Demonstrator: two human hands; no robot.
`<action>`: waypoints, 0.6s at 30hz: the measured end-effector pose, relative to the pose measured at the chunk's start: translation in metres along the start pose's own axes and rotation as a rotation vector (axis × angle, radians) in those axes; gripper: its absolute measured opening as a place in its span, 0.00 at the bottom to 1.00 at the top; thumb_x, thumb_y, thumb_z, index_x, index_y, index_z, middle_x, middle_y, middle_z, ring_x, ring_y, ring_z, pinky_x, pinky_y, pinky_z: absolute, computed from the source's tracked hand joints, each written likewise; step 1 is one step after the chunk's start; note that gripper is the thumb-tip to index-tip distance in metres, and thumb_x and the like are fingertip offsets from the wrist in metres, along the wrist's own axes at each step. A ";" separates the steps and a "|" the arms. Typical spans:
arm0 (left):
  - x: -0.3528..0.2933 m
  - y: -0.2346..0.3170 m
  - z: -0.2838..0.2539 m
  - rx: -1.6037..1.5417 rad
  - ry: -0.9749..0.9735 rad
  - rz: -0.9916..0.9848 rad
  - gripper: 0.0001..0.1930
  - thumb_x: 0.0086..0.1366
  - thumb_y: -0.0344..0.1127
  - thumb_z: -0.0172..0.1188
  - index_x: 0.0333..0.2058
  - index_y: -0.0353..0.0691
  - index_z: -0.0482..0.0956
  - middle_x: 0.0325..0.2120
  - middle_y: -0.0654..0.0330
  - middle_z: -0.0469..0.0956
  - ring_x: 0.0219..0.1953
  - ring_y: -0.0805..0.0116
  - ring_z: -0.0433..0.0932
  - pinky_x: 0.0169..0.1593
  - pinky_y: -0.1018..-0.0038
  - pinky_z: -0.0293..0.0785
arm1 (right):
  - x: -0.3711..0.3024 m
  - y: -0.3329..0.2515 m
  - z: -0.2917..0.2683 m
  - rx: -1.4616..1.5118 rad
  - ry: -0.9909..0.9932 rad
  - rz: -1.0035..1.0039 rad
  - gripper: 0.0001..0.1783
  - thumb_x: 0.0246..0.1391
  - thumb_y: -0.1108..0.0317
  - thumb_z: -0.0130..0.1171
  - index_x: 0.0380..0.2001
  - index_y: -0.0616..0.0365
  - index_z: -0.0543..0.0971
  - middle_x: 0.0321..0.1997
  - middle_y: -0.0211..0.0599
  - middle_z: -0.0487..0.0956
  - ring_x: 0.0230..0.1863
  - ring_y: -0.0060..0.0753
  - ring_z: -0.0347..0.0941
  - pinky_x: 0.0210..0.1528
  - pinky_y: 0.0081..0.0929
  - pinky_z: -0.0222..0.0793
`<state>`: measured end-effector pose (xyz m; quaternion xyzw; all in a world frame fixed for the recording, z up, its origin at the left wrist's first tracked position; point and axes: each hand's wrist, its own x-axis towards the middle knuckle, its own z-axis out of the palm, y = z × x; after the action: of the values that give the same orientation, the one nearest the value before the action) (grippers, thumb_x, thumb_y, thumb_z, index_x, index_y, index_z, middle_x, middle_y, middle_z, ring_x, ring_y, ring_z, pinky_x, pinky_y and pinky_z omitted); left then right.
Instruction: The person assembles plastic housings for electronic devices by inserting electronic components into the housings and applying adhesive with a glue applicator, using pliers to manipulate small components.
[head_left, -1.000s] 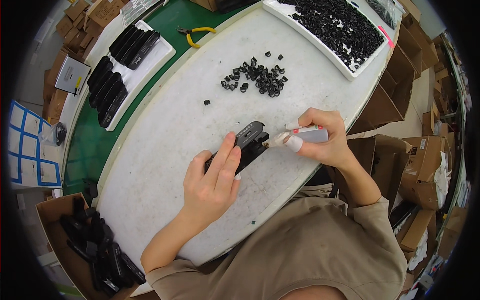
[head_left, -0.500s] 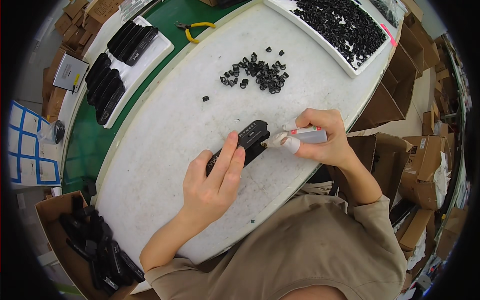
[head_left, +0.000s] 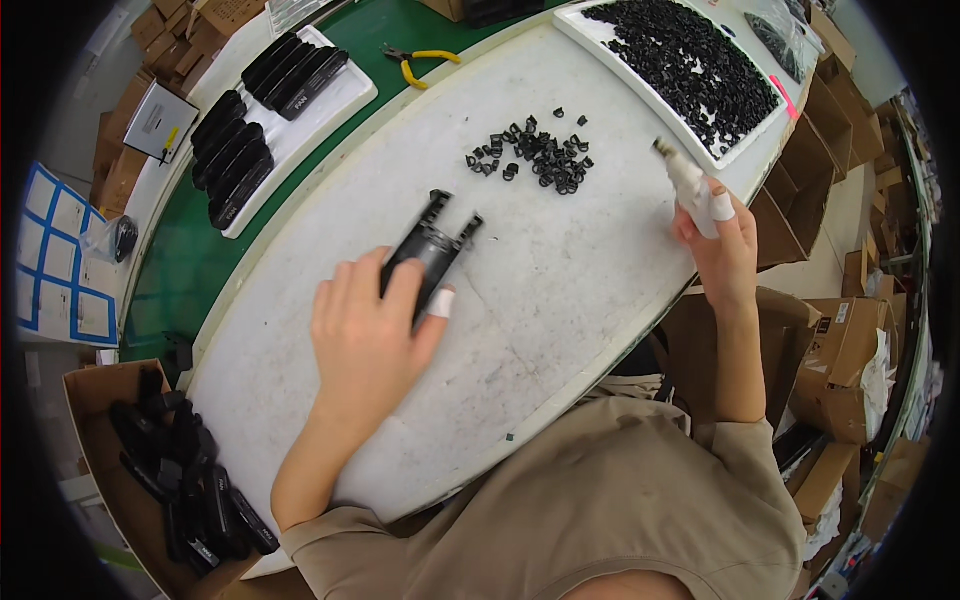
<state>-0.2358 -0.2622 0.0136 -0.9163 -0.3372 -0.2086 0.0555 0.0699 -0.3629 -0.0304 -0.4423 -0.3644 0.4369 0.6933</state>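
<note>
My left hand (head_left: 368, 312) is closed around a long black plastic housing (head_left: 436, 246), a white finger cot on its thumb. Two prongs with a gap between them form the housing's far end. Off to the right, my right hand (head_left: 722, 240) grips a small white squeeze bottle (head_left: 688, 184), its narrow dark tip pointing up and left, away from the housing. White covering shows on a right finger. Between the hands and farther back lies a loose pile of small black clips (head_left: 545, 158) on the white tabletop (head_left: 560, 290).
A white tray (head_left: 722, 160) of black clips stands at the far right. On the green surface are yellow-handled cutters (head_left: 432, 56) and a white foam tray (head_left: 352, 98) with rows of black housings. A cardboard box (head_left: 84, 400) of black parts sits at lower left.
My right hand has drawn the bottle away from the housing, up and to the right. My left hand has shifted left and turned the housing so its forked end shows.
</note>
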 end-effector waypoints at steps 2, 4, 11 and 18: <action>0.001 -0.009 -0.006 0.055 0.029 -0.060 0.14 0.47 0.40 0.64 0.30 0.38 0.74 0.30 0.58 0.72 0.30 0.61 0.70 0.32 0.68 0.63 | 0.006 -0.002 0.006 -0.200 0.016 -0.023 0.21 0.55 0.61 0.52 0.47 0.67 0.72 0.40 0.37 0.76 0.36 0.24 0.70 0.42 0.21 0.63; 0.004 -0.015 -0.011 0.106 -0.005 -0.141 0.15 0.47 0.42 0.64 0.28 0.37 0.75 0.25 0.59 0.72 0.28 0.62 0.70 0.30 0.68 0.63 | 0.015 -0.007 0.013 -0.390 -0.019 -0.049 0.21 0.54 0.64 0.55 0.48 0.67 0.71 0.43 0.39 0.76 0.42 0.28 0.72 0.50 0.26 0.63; 0.002 -0.018 -0.021 -0.162 -0.224 -0.219 0.28 0.46 0.55 0.66 0.29 0.30 0.77 0.19 0.55 0.73 0.20 0.59 0.75 0.25 0.68 0.70 | 0.069 -0.009 0.051 -0.433 -0.162 -0.032 0.21 0.49 0.73 0.55 0.47 0.65 0.66 0.48 0.42 0.74 0.49 0.30 0.72 0.52 0.24 0.63; 0.002 -0.009 -0.020 -1.113 -0.334 -0.303 0.20 0.52 0.32 0.63 0.45 0.37 0.74 0.33 0.55 0.78 0.29 0.73 0.74 0.29 0.75 0.72 | 0.134 0.011 0.077 -0.587 -0.207 -0.107 0.21 0.47 0.71 0.59 0.45 0.64 0.68 0.46 0.40 0.77 0.47 0.29 0.73 0.49 0.25 0.67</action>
<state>-0.2472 -0.2592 0.0325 -0.7697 -0.3083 -0.2126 -0.5170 0.0457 -0.2139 0.0017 -0.5568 -0.5664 0.3187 0.5172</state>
